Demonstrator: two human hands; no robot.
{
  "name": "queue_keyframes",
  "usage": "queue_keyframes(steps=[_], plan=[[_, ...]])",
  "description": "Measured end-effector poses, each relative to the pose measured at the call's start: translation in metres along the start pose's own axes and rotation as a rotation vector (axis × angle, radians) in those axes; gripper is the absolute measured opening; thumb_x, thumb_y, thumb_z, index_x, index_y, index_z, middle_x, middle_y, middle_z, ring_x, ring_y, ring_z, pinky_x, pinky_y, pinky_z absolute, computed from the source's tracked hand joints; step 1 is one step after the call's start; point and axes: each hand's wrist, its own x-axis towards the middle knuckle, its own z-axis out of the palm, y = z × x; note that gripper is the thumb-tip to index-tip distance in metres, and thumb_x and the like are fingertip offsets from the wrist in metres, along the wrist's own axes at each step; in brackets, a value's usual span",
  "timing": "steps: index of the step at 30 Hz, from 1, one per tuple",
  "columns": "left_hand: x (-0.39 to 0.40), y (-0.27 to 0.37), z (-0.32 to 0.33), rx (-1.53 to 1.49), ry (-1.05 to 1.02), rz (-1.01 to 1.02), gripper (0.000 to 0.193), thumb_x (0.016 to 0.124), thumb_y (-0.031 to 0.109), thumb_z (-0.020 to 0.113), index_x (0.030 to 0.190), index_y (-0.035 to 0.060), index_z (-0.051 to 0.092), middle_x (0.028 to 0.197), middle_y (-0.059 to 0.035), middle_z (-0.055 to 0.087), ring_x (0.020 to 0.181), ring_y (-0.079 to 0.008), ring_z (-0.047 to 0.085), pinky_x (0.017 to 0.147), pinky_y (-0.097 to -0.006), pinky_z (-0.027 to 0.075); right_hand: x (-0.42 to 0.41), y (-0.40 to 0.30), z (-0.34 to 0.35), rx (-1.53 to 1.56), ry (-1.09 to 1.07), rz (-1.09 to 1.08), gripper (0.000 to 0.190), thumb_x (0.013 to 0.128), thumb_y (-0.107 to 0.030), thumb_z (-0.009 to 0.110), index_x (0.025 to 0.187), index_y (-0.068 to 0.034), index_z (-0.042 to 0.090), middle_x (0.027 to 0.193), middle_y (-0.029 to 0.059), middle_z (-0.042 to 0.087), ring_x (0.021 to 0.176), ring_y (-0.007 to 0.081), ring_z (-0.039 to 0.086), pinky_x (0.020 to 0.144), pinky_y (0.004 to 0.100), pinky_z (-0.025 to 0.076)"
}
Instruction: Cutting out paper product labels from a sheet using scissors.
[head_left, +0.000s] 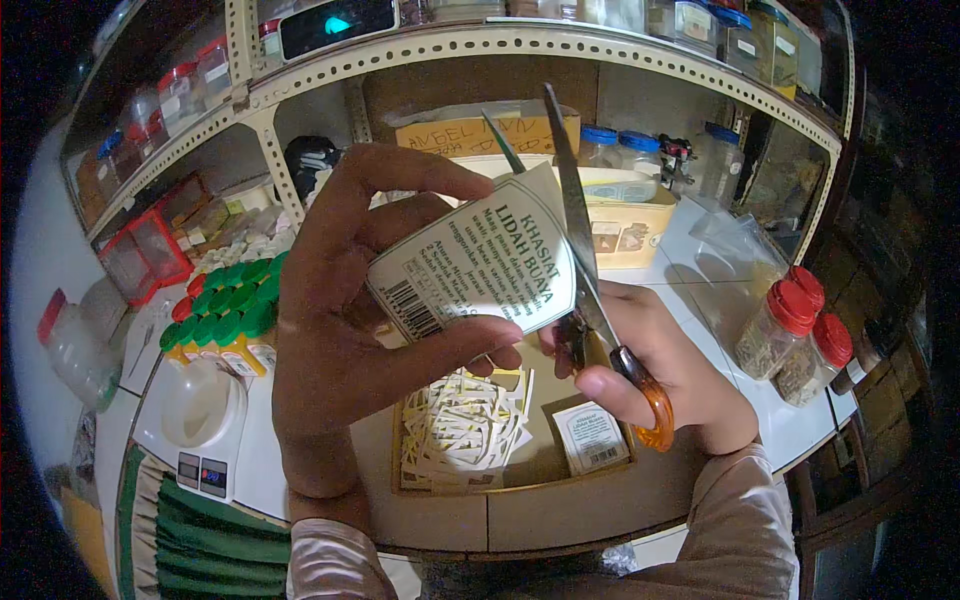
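Observation:
Between the thumb and fingers of my left hand (330, 315) is a white printed paper label (480, 262) with a green border and a barcode. My right hand (652, 352) grips a pair of scissors (574, 202) by its amber plastic handles. The scissor blades are spread, and the label's upper right edge lies between them. Below my hands sits a shallow cardboard box (525, 484). Thin paper offcuts (461, 427) are heaped in its left part. A similar label (590, 437) lies in its right corner.
Several green-capped bottles (225, 307) and a white digital kitchen scale (206, 450) stand to the left. Red-lidded plastic jars (787, 315) are at the right. Behind, a perforated metal shelf (525, 45) carries more jars, and a cardboard carton (630, 225) stands below it.

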Motion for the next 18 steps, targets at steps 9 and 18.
queue_keyframes(steps=[9, 18], plan=[[0.0053, 0.0025, -0.0048, 0.058, -0.075, -0.021, 0.08, 0.047, 0.018, 0.086, 0.111, 0.0015, 0.041, 0.096, -0.0141, 0.059, 0.084, -0.0213, 0.061, 0.069, -0.0292, 0.052, -0.0004, -0.0011, -0.0005, -0.017, -0.006, -0.006, 0.019, 0.078, -0.015, 0.058, 0.081, 0.0, 0.047, 0.069, 0.0135, 0.047, 0.06, 0.0273, 0.049, 0.055, 0.035, 0.037], [0.0017, 0.002, 0.0, 0.048, -0.006, 0.011, 0.08, 0.046, 0.02, 0.087, 0.109, 0.0026, 0.042, 0.097, -0.0125, 0.059, 0.083, -0.0193, 0.061, 0.068, -0.0272, 0.052, -0.001, -0.0013, -0.0009, 0.0, -0.011, 0.004, 0.018, 0.079, -0.015, 0.058, 0.08, 0.0, 0.047, 0.068, 0.0133, 0.048, 0.059, 0.0278, 0.05, 0.054, 0.0346, 0.037]])
